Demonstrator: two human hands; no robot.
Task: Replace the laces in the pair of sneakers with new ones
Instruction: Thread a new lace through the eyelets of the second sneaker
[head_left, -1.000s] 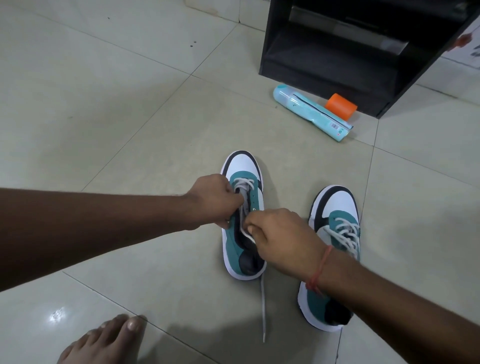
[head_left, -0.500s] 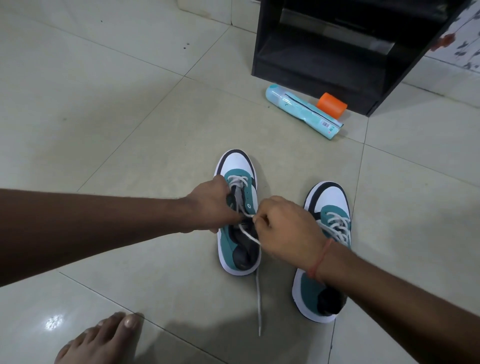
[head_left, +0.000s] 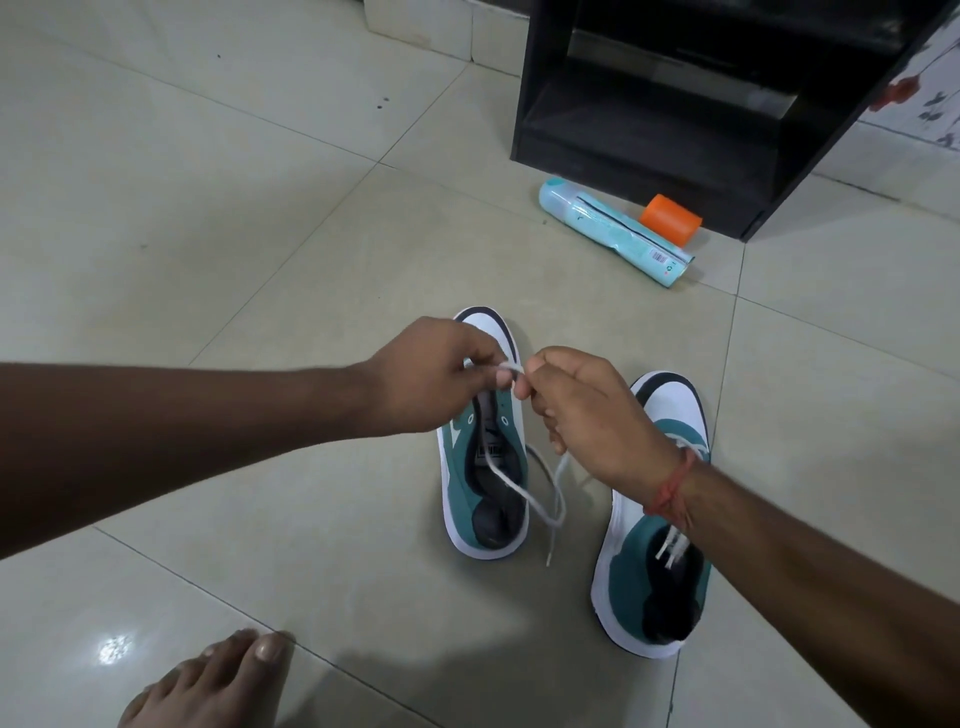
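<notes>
Both hands pinch the same white lace (head_left: 511, 370) above the front of the left-hand sneaker (head_left: 480, 467): the left hand (head_left: 431, 382) has its fingertips curled round the lace from one side, and the right hand (head_left: 582, 410) nips it between thumb and forefinger from the other, so that a short stretch of lace bridges the small gap between them. Holding it from both sides probably lets the person draw the lace up and out of the eyelets evenly, with no snagging on one row. Below the hands the rest of the lace hangs slack, loops across the dark opening of the shoe and trails its tip onto the tiled floor (head_left: 208, 260) just beside the heel; the green eyelet panels that show carry no lacing, which suggests this shoe is nearly or wholly unlaced. That sneaker stands upright on its sole, toe pointing away, a sensible position for pulling straight upward. The other sneaker (head_left: 654, 545) sits just to its right, partly under the right wrist, its lacing in place and its lace ends tucked into the opening, so it seems to be waiting its turn. Farther off, a pale blue tube (head_left: 613, 231) and an orange cap (head_left: 670, 218) lie against a black cabinet (head_left: 649, 104). No new laces can be seen.
</notes>
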